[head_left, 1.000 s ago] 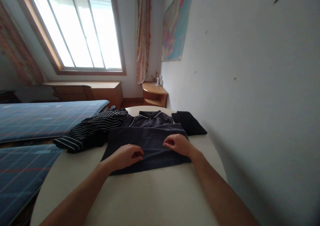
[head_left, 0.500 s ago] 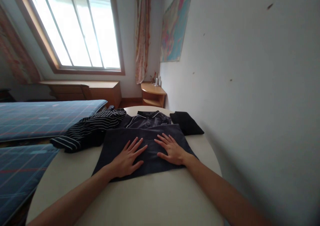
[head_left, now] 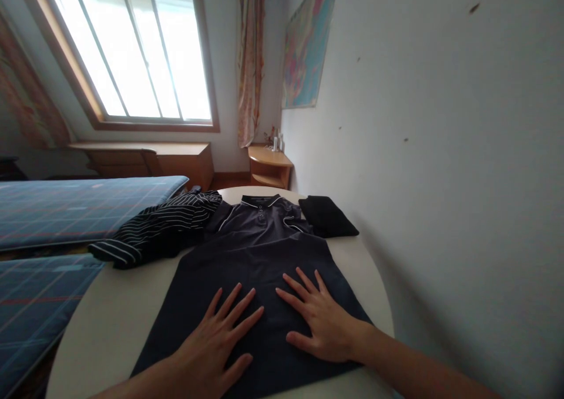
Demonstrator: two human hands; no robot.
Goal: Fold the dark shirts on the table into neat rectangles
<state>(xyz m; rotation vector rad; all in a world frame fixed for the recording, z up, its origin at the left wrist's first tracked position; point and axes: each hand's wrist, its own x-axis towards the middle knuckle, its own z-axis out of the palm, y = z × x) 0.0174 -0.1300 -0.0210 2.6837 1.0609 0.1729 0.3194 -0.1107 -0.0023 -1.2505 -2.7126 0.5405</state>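
A dark polo shirt (head_left: 264, 252) lies spread on the round white table (head_left: 101, 322), its collar with white trim at the far side and its lower part toward me. My left hand (head_left: 215, 340) rests flat on the lower left part, fingers spread. On the lower right part lies my right hand (head_left: 319, 317), palm down, its fingers also apart. Neither hand grips anything. A striped black garment (head_left: 163, 225) sits bunched at the left edge, and a folded black cloth (head_left: 329, 217) is at the far right, beside the shirt.
Beds with blue plaid covers (head_left: 88, 208) stand to the left of the table. A white wall (head_left: 440, 181) runs close along the right. Beyond the table are a corner shelf (head_left: 269, 157) and a desk (head_left: 185, 158) under the window.
Both hands have moved toward me. The shirt's lower part, earlier shorter and covering part of its front, now extends nearer me, and more of the upper front and sleeves shows.
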